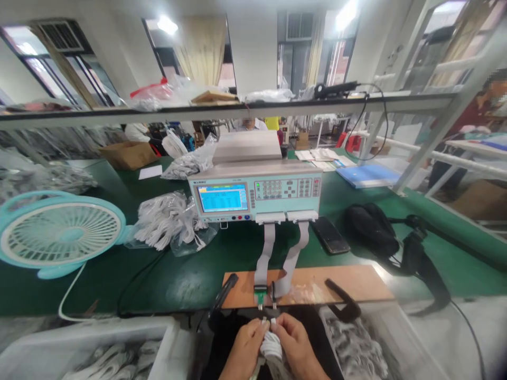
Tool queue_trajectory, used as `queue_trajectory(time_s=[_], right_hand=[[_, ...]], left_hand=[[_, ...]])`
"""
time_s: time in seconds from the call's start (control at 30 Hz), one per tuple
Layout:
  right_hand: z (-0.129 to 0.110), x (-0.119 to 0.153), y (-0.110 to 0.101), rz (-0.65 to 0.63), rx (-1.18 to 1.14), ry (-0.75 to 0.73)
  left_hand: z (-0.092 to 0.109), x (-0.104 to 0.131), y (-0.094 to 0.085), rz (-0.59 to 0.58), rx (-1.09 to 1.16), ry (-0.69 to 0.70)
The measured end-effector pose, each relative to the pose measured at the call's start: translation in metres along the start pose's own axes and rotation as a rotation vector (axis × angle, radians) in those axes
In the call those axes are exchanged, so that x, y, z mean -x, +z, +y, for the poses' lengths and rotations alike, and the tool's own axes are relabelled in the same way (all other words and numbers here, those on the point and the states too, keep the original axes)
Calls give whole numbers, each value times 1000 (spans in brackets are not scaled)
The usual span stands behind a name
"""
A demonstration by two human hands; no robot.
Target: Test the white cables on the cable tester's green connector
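Both hands are close together at the bottom middle, below the table's front edge. My left hand (pixel 247 345) pinches one white plug of a coiled white cable (pixel 271 345). Between finger and thumb, my right hand (pixel 295 340) holds the cable's other plug. The coil hangs between the palms. Just beyond the plugs, a small green connector board (pixel 260 298) and a second connector (pixel 273 302) sit at the edge of a wooden board (pixel 317 282). Grey ribbon cables (pixel 264 253) run from them to a tester with a lit screen (pixel 222 198).
A turquoise fan (pixel 63 235) and bagged white cables (pixel 162 219) are at left. A black phone (pixel 330 235) and black bag (pixel 372 229) lie at right. Bins of cables (pixel 170 335) (pixel 400 338) flank the hands. Black clamps (pixel 224 298) (pixel 344 298) grip the board.
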State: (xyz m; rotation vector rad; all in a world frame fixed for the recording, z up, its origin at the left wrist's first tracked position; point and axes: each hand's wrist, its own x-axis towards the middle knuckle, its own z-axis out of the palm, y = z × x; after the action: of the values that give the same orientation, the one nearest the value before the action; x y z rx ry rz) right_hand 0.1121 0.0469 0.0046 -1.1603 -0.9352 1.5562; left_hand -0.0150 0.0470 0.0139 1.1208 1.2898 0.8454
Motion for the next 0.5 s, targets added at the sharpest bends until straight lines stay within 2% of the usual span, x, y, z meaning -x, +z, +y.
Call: queue_trajectory(time_s=[0.1, 0.2, 0.27, 0.33, 0.37, 0.43, 0.5], right_hand=[[-11, 22, -13, -20, 101, 40], [-25, 37, -56, -20, 307, 57], [-33, 45, -93, -45, 644, 13], [-38, 52, -123, 30, 1014, -65], [-39, 56, -131, 68, 1128, -97], [-42, 61, -132, 40, 1133, -130], [-47, 64, -115, -168, 938, -147]], left_hand=[[-2, 15, 8, -28, -8, 4], [-7, 27, 7, -44, 113, -171], [-10, 34, 3, -35, 263, -298], [-11, 38, 1, -22, 399, -369], [-11, 40, 0, -16, 447, -380], [-10, 40, 2, -10, 504, -386], [-7, 38, 5, -15, 528, -395]])
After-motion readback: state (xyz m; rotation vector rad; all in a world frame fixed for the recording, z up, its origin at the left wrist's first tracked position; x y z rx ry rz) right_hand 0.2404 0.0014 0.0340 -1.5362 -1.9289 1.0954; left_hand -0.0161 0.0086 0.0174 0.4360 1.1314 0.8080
